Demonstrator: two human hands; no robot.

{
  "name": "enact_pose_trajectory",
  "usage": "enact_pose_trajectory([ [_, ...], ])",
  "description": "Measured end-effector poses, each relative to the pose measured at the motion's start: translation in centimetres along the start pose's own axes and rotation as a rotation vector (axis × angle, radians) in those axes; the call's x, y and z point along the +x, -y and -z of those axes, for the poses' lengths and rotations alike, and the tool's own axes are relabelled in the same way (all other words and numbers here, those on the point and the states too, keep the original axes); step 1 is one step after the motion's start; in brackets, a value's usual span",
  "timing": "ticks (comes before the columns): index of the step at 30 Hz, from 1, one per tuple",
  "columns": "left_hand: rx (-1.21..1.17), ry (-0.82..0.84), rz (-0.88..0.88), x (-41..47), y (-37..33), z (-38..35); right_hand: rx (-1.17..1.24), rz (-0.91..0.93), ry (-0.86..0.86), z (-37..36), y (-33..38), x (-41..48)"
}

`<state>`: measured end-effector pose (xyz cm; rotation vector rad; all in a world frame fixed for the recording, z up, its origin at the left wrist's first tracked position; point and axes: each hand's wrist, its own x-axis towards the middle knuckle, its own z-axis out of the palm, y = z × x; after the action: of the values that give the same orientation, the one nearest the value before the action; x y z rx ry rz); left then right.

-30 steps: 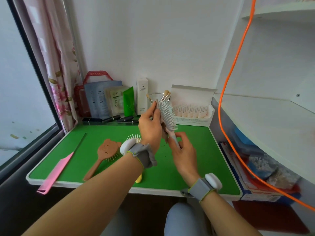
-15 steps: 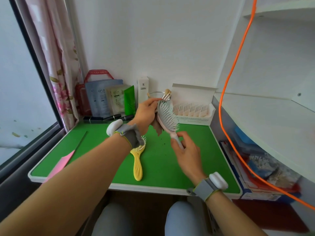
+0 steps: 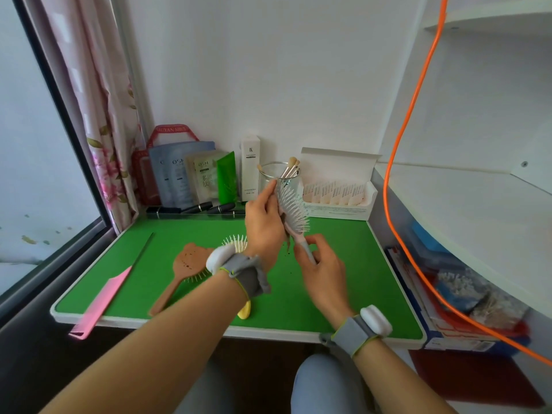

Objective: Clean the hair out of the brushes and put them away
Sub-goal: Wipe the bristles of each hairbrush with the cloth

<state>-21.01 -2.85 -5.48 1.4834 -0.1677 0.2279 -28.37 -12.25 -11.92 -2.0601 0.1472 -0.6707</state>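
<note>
- Head view: pink paddle brush (image 3: 292,209) held up above the green table (image 3: 343,264), in front of the glass jar (image 3: 270,174) at the back.
- Long axis runs steeply, head up and tilted away to the left, handle down and to the right. White bristles face right, toward the white box (image 3: 337,192).
- Look: pale pink oval head, pale blue-grey handle, rows of white pins; a dark brown clump hangs at the back of the head near the neck.
- Right hand (image 3: 324,273) grasps the handle low down, fingers (image 3: 310,242) curled round it.
- Left hand (image 3: 264,222) is against the back of the brush head, forefinger stretched up along its edge to the tip, remaining fingers bent onto the brush's back.
- Dark specks lie on the table below the hands.
- Brown wooden brush (image 3: 182,271) lies bristles down on the table, handle pointing to the near left.
- Yellow brush (image 3: 245,309) lies mostly hidden behind the left wrist; white bristles show above the wristband, handle end below.
- Pink tail comb (image 3: 101,297) lies at the table's left edge, tail pointing away, toothed end overhanging the near edge.
</note>
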Motion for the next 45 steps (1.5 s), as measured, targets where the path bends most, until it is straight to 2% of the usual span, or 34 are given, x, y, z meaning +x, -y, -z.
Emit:
enact_pose_trajectory([
  [7, -0.027, 0.241, 0.129, 3.1, -1.6, 1.3, -0.054, 0.053, 0.051, 1.3, -0.4, 0.4],
  [16, -0.145, 0.377, 0.305, 4.3, -1.4, 2.4, -0.117, 0.07, 0.083, 1.5, -1.3, 0.3],
  [20, -0.065, 0.214, 0.185, 3.0, 0.2, 1.9, -0.124, 0.067, 0.059, 0.7, -0.9, 0.4],
  [24, -0.115, 0.085, 0.086, 1.2, 1.6, 0.5, -0.088, 0.027, 0.006, -0.1, -0.5, 0.6],
  [30, -0.005, 0.157, 0.087, 2.7, 0.9, 1.3, -0.102, 0.087, 0.049, 1.0, -1.1, 0.8],
  [36, -0.118, 0.376, 0.317, 4.3, -0.6, 3.0, -0.112, 0.084, 0.152, 2.8, -2.1, 1.6],
  [39, -0.118, 0.462, 0.369, 4.5, -0.4, 3.6, -0.205, 0.085, 0.164, 3.4, -2.2, 2.3],
  [42, -0.102, 0.358, 0.316, 4.1, 0.1, 3.5, -0.399, 0.155, 0.087, 3.4, -2.0, 2.8],
  [45, -0.118, 0.208, 0.299, 3.7, 0.9, 3.1, -0.485, 0.222, -0.033, 3.3, -1.4, 3.2],
])
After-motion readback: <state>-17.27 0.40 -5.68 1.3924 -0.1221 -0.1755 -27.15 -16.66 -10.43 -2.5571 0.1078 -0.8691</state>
